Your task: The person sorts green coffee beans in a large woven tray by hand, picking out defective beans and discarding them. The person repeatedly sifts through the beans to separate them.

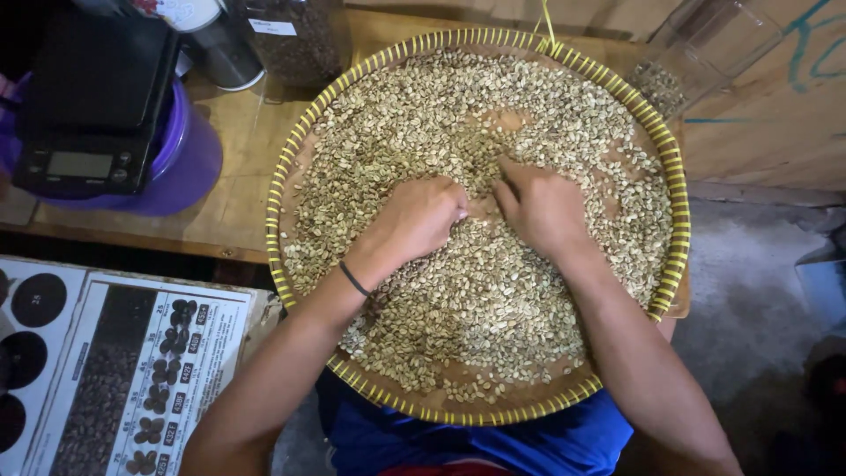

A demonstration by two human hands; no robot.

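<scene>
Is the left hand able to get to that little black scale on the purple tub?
Probably yes. The left hand lies in the beans on the round tray, and the scale sits on that same side, with only bare table between them.

Soft, even light falls from above on the round woven tray (679,220), so the pale beans (493,300) at its middle read bright and fairly sharp, with only a faint shadow beneath the left hand (419,219) and right hand (539,204). The upper left corner sinks into deep shade around the black scale (88,106). Edges bend slightly from the wide lens. The glass jar (696,53) at upper right looks hazy, with a mild sheen.
</scene>
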